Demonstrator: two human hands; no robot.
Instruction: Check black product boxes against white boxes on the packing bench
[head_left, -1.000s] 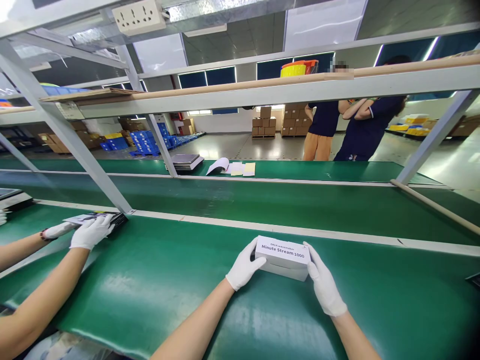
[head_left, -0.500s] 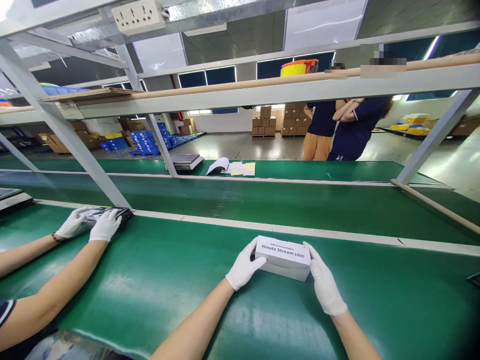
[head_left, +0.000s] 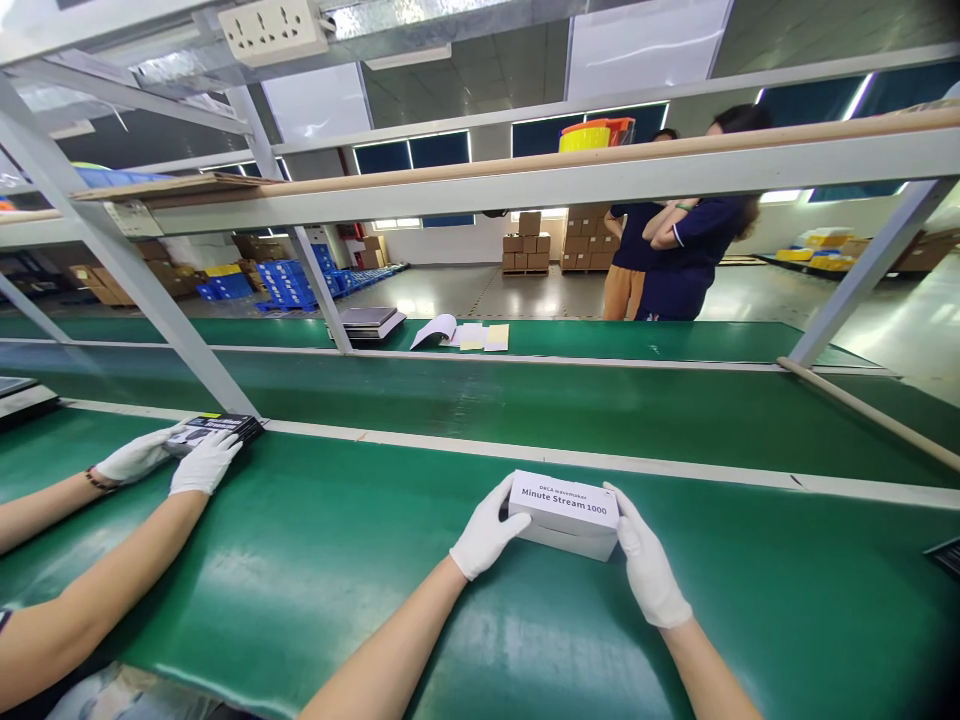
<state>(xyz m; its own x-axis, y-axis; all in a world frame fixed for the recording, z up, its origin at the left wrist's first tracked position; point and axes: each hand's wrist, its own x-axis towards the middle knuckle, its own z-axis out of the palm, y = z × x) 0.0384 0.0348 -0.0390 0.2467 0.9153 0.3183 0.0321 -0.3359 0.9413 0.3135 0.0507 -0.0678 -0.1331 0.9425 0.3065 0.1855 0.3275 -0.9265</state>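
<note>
A white wavemaker box (head_left: 566,514) printed "Minute Stream 1000" sits between my two white-gloved hands, at the green work surface (head_left: 337,580). My left hand (head_left: 486,532) grips its left end, with the thumb along the front face. On the right end, the fingers of my right hand (head_left: 646,562) press against the side and far corner. The box lid looks closed, with a seam running along the front. Its underside is hidden, so I cannot tell whether it rests on the surface.
To the left, a co-worker's gloved hands (head_left: 201,462) touch a dark printed box (head_left: 244,427) by a slanted post. A white rail (head_left: 450,441) borders the conveyor strip (head_left: 525,400). Papers (head_left: 471,336) lie beyond. A shelf beam (head_left: 525,183) crosses overhead. Two people stand behind.
My hands and the white box hold almost the same place. The co-worker's left hand has shifted left along the dark box. One person in the background has moved left.
</note>
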